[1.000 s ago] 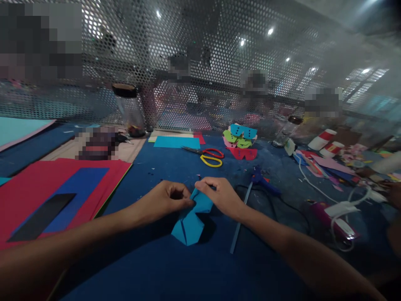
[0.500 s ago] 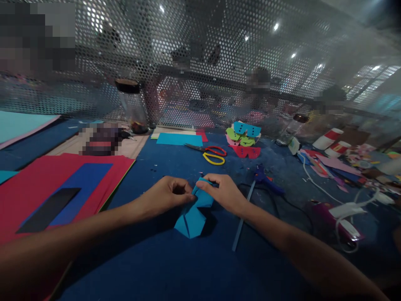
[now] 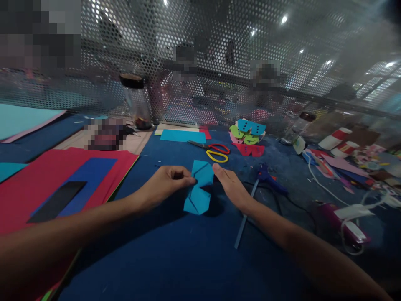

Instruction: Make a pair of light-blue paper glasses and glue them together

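A folded blue paper cutout (image 3: 201, 200), notched at its right side and creased, is pinched at its left edge between the thumb and fingers of my left hand (image 3: 171, 184). It is raised and tilted over the blue table. At its upper right edge is my right hand (image 3: 231, 184), thumb extended and fingers together; whether it touches the paper I cannot tell. Scissors (image 3: 213, 151) with one red and one yellow handle lie beyond my hands. Farther back is a pile of similar cutouts (image 3: 249, 133) in blue, green, pink and red.
Left of me lie red sheets (image 3: 69, 161) with a blue strip (image 3: 103, 167) and a black strip (image 3: 58, 202) on top. A blue glue gun (image 3: 267, 177) with a glue stick and cable lies right. Behind stand a jar (image 3: 136, 100) and a perforated metal screen (image 3: 206, 92).
The blue cutout has been raised and turned more upright. My right hand has shifted from the paper's top to its right edge, off its front. My left hand keeps its pinch.
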The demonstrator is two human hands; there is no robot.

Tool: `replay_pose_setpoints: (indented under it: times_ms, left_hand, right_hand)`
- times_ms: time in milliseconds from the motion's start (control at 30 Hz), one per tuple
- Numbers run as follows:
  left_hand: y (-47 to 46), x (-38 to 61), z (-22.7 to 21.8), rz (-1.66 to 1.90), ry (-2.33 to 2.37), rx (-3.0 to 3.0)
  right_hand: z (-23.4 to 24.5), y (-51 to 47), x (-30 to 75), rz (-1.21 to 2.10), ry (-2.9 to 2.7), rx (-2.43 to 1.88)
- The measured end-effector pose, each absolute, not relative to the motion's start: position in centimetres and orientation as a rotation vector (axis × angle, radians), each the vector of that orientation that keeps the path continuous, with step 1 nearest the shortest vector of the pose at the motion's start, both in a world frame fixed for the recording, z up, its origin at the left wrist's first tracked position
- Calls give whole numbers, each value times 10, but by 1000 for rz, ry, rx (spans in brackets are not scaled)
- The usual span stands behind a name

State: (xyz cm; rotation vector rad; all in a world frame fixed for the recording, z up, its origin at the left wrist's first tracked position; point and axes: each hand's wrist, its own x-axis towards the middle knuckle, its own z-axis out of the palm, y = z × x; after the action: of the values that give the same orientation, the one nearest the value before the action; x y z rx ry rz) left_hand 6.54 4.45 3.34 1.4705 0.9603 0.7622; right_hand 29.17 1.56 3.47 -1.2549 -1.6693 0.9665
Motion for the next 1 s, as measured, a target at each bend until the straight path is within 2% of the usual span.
replay_pose_setpoints:
  times_ms: [333,667,867,1000]
  left_hand:
    - [49,65,38,1107,957,1161]
    - [51,65,33,1063,962,1186]
    - [56,60,32,1062,969,1156]
    - [57,59,35,1043,961,1076]
  right_hand:
    - [28,8,282,1390,-1713,-1194]
    - [25,8,279,1350,-1664,-1178]
    - [28,8,282,1137,-1679,-1217]
    - [30,10,282,1206,-1512,-1179]
